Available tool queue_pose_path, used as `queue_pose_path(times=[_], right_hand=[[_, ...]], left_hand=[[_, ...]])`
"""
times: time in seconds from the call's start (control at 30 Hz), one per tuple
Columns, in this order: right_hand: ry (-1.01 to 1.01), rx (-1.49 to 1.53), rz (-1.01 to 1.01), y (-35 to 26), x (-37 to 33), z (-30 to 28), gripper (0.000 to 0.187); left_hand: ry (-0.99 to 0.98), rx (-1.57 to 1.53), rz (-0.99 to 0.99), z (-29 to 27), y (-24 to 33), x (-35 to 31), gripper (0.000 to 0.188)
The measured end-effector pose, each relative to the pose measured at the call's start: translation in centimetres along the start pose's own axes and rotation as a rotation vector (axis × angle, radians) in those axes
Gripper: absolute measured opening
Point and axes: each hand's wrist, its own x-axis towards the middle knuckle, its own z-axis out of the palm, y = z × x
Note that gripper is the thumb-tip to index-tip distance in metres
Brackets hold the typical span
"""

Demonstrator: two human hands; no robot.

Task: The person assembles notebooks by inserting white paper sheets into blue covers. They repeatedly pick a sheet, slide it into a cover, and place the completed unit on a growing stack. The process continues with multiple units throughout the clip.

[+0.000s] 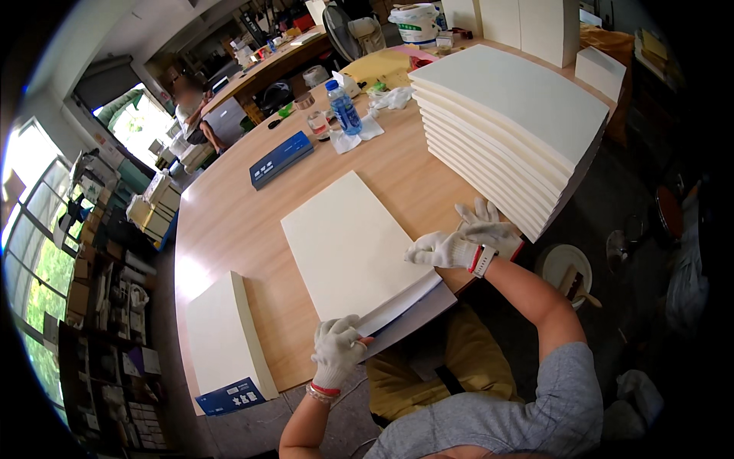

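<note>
A large flat cream book-like case lies on the wooden table in front of me, its near edge at the table's edge. Along that edge a white inner layer shows above a grey-blue lower board. White knit gloves cover both hands. My left hand is closed around the near left corner, its fingertips partly hidden. At the near right corner, my right hand holds the edge with fingers pressed together. Just beyond it lies a loose white glove, beside a tall stack of cream cases.
At left lies a thick cream case with a blue end. Farther back are a dark blue box, a blue-capped bottle, crumpled tissue and a white bucket. A brush rests on a round lid at right. Another person sits far left.
</note>
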Motion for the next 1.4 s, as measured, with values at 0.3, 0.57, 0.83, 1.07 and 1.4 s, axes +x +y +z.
queue_pose_path(times=[0.3,0.57,0.83,1.07,1.4], right_hand=[[-0.23,0.051,0.001,-0.2,0.1,-1.3,0.062],[0.268,-0.265,0.094,-1.1,0.2,3.1,0.037],[0.318,-0.336,0.158,-1.5,0.6,3.0,0.055],[0.656,-0.836,-0.054,-1.0,-3.4,-3.1,0.031],[0.23,-0.497,-0.99,-7.3,0.4,7.4,0.036]], left_hand=[[-0.006,-0.266,-0.341,-0.5,-5.1,0.4,0.021],[-0.263,-0.102,-0.716,-0.8,-5.2,3.5,0.029],[-0.153,0.062,-0.212,-1.9,-6.8,5.8,0.077],[-0.858,0.697,0.586,-1.5,0.3,14.5,0.116],[-0.827,0.506,0.677,0.1,-3.1,15.7,0.104]])
